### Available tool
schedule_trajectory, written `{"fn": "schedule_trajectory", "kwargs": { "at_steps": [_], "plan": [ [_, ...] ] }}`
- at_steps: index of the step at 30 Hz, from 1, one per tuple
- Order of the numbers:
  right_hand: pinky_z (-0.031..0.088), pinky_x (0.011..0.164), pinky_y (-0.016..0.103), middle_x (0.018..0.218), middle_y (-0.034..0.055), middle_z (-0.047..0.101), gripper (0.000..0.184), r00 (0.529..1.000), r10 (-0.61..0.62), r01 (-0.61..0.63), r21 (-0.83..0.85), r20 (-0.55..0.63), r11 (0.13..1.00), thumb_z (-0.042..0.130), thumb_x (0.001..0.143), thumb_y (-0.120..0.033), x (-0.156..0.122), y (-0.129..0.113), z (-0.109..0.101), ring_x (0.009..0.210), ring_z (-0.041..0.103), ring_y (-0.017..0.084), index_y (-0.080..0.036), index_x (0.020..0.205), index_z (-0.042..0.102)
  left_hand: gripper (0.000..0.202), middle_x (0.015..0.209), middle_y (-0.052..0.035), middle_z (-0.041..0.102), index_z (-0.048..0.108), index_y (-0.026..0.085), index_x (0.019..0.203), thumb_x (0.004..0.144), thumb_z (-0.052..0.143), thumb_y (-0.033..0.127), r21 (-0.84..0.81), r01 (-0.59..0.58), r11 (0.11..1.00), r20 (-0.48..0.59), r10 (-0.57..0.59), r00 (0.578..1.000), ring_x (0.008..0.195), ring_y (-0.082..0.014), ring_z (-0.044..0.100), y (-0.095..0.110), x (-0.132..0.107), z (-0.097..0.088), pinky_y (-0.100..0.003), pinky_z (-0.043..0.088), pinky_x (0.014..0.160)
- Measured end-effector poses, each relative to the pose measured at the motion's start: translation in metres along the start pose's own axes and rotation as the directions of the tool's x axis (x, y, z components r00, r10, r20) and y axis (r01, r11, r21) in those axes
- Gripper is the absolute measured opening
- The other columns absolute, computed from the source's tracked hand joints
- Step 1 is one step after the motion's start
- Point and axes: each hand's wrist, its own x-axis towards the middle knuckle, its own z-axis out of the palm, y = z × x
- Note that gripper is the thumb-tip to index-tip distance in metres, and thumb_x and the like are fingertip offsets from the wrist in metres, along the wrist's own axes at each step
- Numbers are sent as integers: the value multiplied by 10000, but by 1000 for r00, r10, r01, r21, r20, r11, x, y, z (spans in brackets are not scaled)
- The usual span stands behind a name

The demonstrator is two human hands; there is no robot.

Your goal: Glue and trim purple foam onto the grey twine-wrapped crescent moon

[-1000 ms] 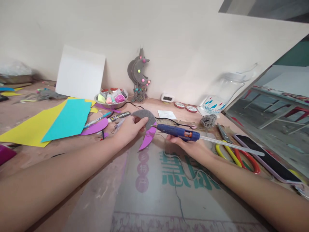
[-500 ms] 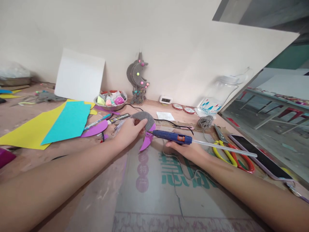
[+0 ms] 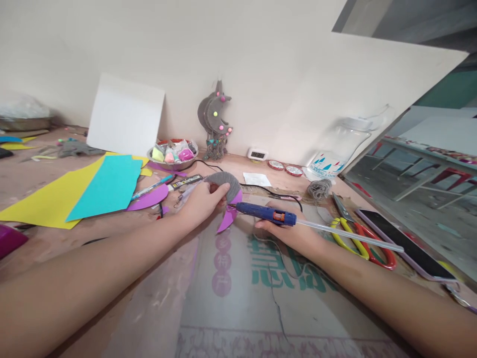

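My left hand point(image 3: 204, 201) pinches a purple crescent point(image 3: 227, 219) whose upper part is wrapped in grey yarn point(image 3: 228, 183). In my right hand point(image 3: 288, 228) is a blue hot glue gun point(image 3: 261, 211), with a long clear glue stick point(image 3: 350, 234) sticking out of its back. The gun's nozzle touches, or nearly touches, the purple part just below the wrapped yarn. Loose grey yarn point(image 3: 285, 261) trails under my right hand over the printed plastic sheet point(image 3: 238, 303), and a yarn ball point(image 3: 319, 189) lies further back.
Scissors point(image 3: 346, 231) and a phone point(image 3: 406, 243) lie on the right, by a clear jug point(image 3: 330, 154). A finished moon ornament point(image 3: 216, 117) stands against the wall. A bowl of clay packs point(image 3: 173, 155) and blue and yellow sheets point(image 3: 106, 186) are on the left.
Both hands hold almost the same pose, with the nozzle still at the crescent. The whole view has shifted slightly.
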Motion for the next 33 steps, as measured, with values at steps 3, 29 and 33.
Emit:
{"fn": "schedule_trajectory", "kwargs": {
  "at_steps": [3, 29, 33],
  "plan": [
    [368, 534, 263, 618, 1, 548, 327, 1000, 9, -9, -10, 4, 1000, 611, 734, -509, 0, -1, 0, 585, 487, 141, -198, 668, 531, 401, 556, -7, 568, 529, 171, 615, 788, 462, 526, -38, 20, 999, 12, -19, 1000, 525, -147, 538, 1, 1, 0, -256, 374, 522],
    [317, 488, 233, 556, -24, 481, 338, 997, -25, 18, -106, -66, 994, 606, 734, -505, -1, 7, 3, 532, 435, 117, -189, 663, 508, 350, 539, 1, 555, 525, 187, 607, 784, 476, 485, -78, 29, 997, 57, -24, 998, 529, -151, 542, 6, 1, -1, -255, 397, 555],
    [339, 508, 246, 583, -7, 529, 357, 997, -19, 9, -145, -69, 989, 598, 728, -538, -1, 4, 1, 554, 476, 135, -197, 655, 524, 357, 538, 0, 558, 527, 189, 600, 778, 485, 496, -79, 42, 996, 48, -38, 998, 533, -154, 545, 5, 2, 0, -258, 401, 558]
  ]
}}
